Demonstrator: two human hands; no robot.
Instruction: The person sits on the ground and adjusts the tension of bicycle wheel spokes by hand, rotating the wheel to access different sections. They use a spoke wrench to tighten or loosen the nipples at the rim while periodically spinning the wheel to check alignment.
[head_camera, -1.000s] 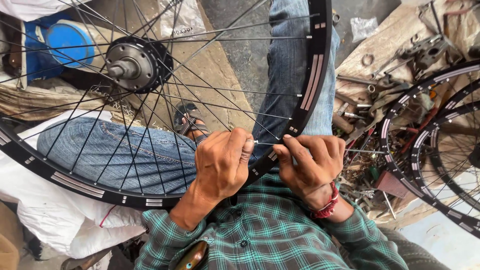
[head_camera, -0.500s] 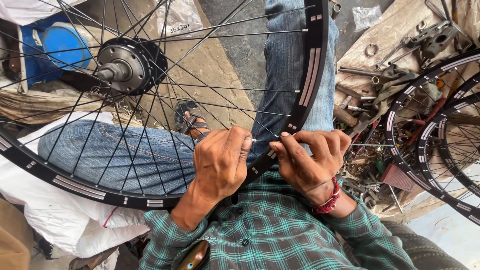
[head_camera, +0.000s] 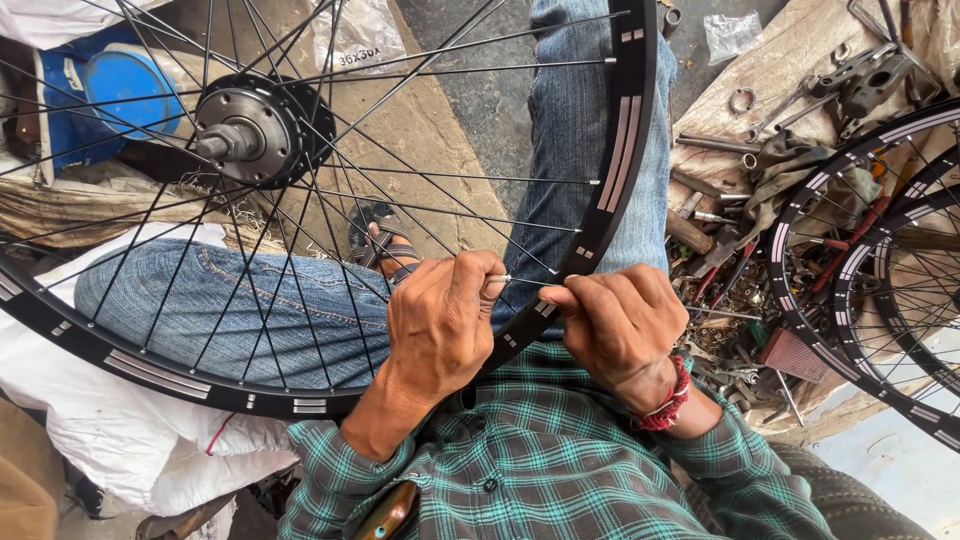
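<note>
Workshop floor, concrete, w/ scattered tools (head_camera: 740, 270) and spare wheels (head_camera: 880, 270) at right. Left hand (head_camera: 440, 325) is clenched on a thin metal spoke (head_camera: 525, 281); right hand (head_camera: 620, 325) pinches its other end w/ fingertips (head_camera: 560, 297), just inside the black rim (head_camera: 610, 200). The wheel rests across the person's jeans-clad legs (head_camera: 250, 300), hub (head_camera: 245, 130) well to the left. Judgement: keep the spoke straight btwn both grips, line its tip w/ the rim hole and avoid bending neighbouring spokes. Rim should sit steady on the thigh; a wobble would misalign the end.
</note>
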